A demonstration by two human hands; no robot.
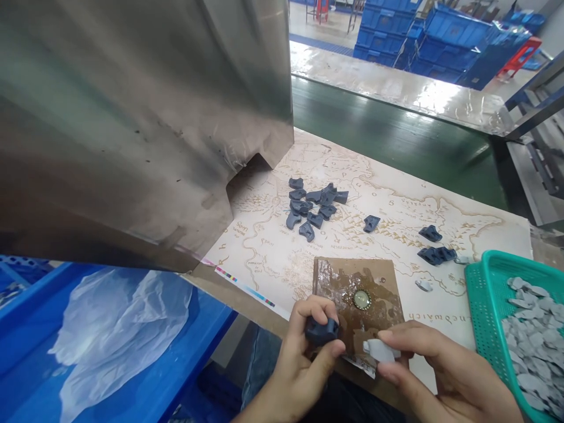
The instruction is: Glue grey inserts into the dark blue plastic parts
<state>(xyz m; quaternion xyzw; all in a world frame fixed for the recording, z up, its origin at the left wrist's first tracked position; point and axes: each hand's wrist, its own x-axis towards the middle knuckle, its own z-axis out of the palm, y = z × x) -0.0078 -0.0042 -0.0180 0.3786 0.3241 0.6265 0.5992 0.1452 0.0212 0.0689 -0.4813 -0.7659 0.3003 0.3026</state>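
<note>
Between the fingers and thumb of my left hand (304, 364) is a dark blue-grey plastic part (321, 332). My right hand (434, 364) pinches a light grey plastic part (379, 351), apart from the dark one and to its right. Both hands are over the near edge of a brown board (383, 276), which looks wet or glossy. On the board sits a small round dish-like piece (362, 299) with a beaded rim. One loose light grey part (424, 285) lies on the map-printed sheet (273, 264), right of the board.
Several dark parts (315, 202) lie behind the board, with more (436, 255) to the right. A green basket (478, 294) holds many grey parts. A metal panel (145, 129) blocks the left. Beyond runs a green conveyor belt (396, 123); a blue bin (30, 346) with plastic film stands lower left.
</note>
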